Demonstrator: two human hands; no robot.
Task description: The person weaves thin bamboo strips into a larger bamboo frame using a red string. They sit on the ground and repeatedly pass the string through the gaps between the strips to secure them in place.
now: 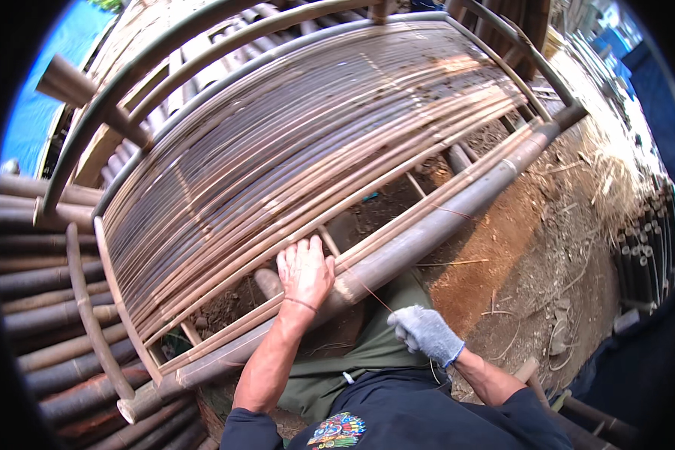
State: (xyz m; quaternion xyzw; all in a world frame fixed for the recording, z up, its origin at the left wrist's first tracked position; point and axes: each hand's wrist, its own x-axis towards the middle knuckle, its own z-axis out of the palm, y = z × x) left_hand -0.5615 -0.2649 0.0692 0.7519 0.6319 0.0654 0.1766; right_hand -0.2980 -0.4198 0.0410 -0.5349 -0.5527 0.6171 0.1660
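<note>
A bamboo bench seat of narrow slats (300,172) fills the middle, with a thick dark bamboo pole (405,244) along its near side. My bare left hand (306,271) reaches over this pole. Its fingers lie slightly spread against the nearest slats, beside a short cross strip (328,241); the fingertips are partly hidden. My right hand (426,331), in a grey knitted glove, is closed at the near side of the pole. From its fingers a thin reddish-brown cord (373,294) runs taut to the pole near my left hand. Similar cord (454,211) is wrapped farther right.
Curved bamboo rails (195,71) rise along the bench's far side. Stacked bamboo poles (52,300) lie at the left, and cut tubes (649,247) stand at the right. My green-trousered leg (375,330) is under the near pole, above bare soil (495,255).
</note>
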